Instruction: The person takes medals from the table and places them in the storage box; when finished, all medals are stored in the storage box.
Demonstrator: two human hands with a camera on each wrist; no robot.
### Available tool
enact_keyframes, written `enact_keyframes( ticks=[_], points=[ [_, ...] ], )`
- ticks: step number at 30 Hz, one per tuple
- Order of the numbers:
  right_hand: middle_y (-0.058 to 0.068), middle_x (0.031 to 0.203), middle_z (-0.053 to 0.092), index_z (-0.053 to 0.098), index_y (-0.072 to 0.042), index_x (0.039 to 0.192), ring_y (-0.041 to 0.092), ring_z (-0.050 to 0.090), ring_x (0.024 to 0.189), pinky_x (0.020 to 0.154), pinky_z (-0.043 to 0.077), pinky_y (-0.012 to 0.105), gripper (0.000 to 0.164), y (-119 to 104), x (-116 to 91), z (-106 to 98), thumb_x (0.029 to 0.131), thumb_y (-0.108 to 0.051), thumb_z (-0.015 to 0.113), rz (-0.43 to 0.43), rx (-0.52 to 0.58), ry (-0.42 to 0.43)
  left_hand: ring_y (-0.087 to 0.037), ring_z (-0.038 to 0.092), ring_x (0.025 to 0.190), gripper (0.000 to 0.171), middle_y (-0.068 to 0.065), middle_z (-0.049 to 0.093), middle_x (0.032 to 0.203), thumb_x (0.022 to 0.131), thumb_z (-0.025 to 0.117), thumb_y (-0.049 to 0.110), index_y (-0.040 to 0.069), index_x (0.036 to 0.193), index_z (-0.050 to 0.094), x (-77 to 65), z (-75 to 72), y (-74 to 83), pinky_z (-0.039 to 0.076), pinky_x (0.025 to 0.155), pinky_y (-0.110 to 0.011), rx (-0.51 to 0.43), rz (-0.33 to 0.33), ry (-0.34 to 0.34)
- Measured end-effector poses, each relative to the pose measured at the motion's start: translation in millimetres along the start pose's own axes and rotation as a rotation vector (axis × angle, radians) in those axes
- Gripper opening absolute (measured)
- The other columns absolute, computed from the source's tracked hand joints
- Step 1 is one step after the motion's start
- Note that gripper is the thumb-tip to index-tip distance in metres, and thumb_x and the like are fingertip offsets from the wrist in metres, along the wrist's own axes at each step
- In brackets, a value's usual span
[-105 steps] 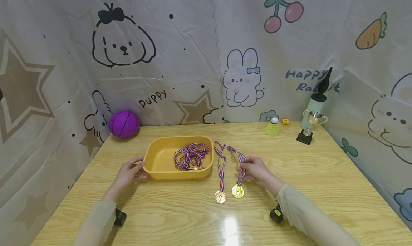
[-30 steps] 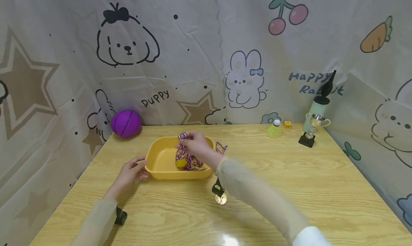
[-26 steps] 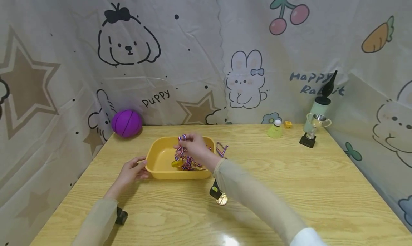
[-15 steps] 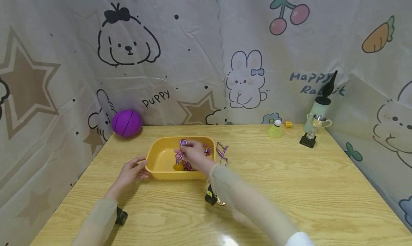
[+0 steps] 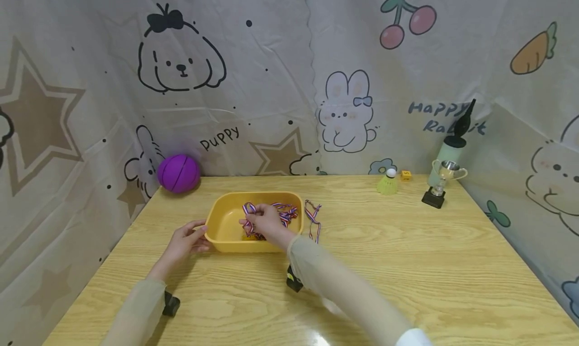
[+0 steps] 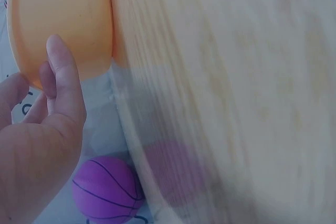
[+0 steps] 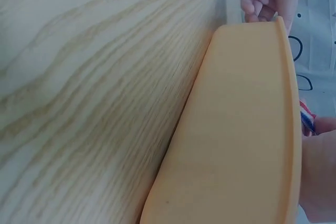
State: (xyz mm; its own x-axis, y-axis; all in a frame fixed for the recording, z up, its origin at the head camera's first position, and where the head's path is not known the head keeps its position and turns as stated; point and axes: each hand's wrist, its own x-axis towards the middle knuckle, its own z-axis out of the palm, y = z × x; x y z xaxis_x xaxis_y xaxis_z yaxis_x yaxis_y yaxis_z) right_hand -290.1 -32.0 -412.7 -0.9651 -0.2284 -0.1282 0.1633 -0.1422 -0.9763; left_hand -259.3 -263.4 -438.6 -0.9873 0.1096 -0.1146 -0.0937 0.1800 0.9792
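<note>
My left hand (image 5: 183, 243) grips the left end of a yellow plastic tub (image 5: 221, 246), thumb at the rim and fingers along the outer wall. In the left wrist view, its fingers lie against the tub wall (image 6: 63, 3). Inside the tub, my right hand (image 5: 267, 223) pinches the red, white and blue ribbon (image 5: 248, 208) of a medal, low among other tangled medal ribbons (image 5: 289, 214). The medal's gold disc shows only slightly below the fingers. Just right of the tub lies another medal's ribbon (image 5: 313, 215); its disc is hidden behind my right forearm.
A purple basketball (image 5: 179, 173) sits at the table's back left corner. At the back right stand a yellow-green shuttlecock (image 5: 387, 184), a small yellow cube (image 5: 405, 175), a trophy cup (image 5: 445, 175) and a pale green pump (image 5: 452, 150). A printed cloth (image 5: 271, 84) hangs behind the wooden table.
My right hand has carried the gold medal from the table on the right into the tub, lowering it over the last second. The left hand stays at the tub's end.
</note>
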Motion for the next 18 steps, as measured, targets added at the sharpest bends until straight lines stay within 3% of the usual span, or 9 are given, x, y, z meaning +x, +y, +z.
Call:
enact_keyframes(
  ticks=[7,13,18],
  points=[
    [0.015,0.096,0.065,0.064,0.009,0.108,0.018,0.063,0.084,0.07,0.055,0.021,0.023,0.9,-2.6,-7.9,0.087,0.001,0.065,-0.091,-0.273,0.046,-0.004,0.064,0.07,0.053,0.002,0.06,0.083,0.103,0.045,0.019,-0.01,0.144,0.028,0.4,0.2,-0.4,0.06,0.069,-0.021,-0.002,0.001,-0.004],
    [0.024,0.11,0.062,0.057,0.013,0.118,0.032,0.065,0.1,0.088,0.058,0.041,0.031,-1.1,-6.3,-12.8,0.089,0.003,0.062,-0.051,-0.211,-0.016,-0.005,0.064,0.07,0.053,0.003,0.06,0.082,0.103,0.046,0.018,-0.01,0.144,0.028,1.3,1.1,-2.0,0.06,0.068,-0.021,-0.006,0.0,0.005],
    [0.027,0.115,0.06,0.055,0.014,0.119,0.033,0.065,0.102,0.09,0.057,0.042,0.034,-2.7,-6.5,-16.6,0.088,0.004,0.064,-0.039,-0.169,-0.038,-0.005,0.064,0.069,0.052,0.003,0.059,0.082,0.103,0.045,0.018,-0.01,0.143,0.029,1.2,1.1,-2.4,0.06,0.068,-0.021,-0.001,0.002,0.013]
  ],
)
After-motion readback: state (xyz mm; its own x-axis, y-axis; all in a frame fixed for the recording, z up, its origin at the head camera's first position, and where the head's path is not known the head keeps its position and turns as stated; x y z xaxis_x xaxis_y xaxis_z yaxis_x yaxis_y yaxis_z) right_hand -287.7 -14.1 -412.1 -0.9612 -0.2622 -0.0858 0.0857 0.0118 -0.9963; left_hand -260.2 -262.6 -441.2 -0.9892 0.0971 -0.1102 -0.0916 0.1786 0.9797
